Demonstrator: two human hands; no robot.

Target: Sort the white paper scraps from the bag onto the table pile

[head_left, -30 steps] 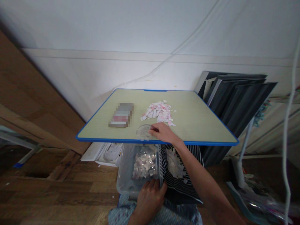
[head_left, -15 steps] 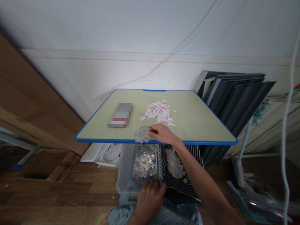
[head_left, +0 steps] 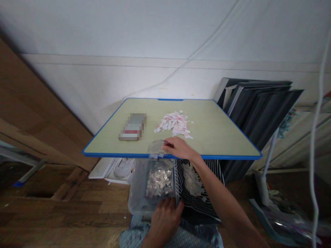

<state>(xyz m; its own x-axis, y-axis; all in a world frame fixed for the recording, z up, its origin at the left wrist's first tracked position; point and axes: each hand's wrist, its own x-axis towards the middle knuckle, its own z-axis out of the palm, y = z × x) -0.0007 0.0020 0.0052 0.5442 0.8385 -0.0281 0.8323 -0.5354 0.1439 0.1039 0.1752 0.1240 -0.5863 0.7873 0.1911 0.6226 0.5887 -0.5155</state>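
Note:
My right hand reaches to the front edge of the table, its thumb and fingers closed at the right end of a clear protractor. The protractor lies at the blue table edge, with small clear strips hanging over the rim below it. My left hand rests lower down, fingers curled over the near rim of a clear plastic bin. Inside that bin is a heap of small shiny plastic pieces. Just beyond my right hand lies a pile of small white and pink paper pieces.
A pixelated flat object lies on the left of the table. Beneath, a black-and-white striped cloth holds pale scraps. Dark panels lean at the right. A white cable hangs there. Cardboard stands left.

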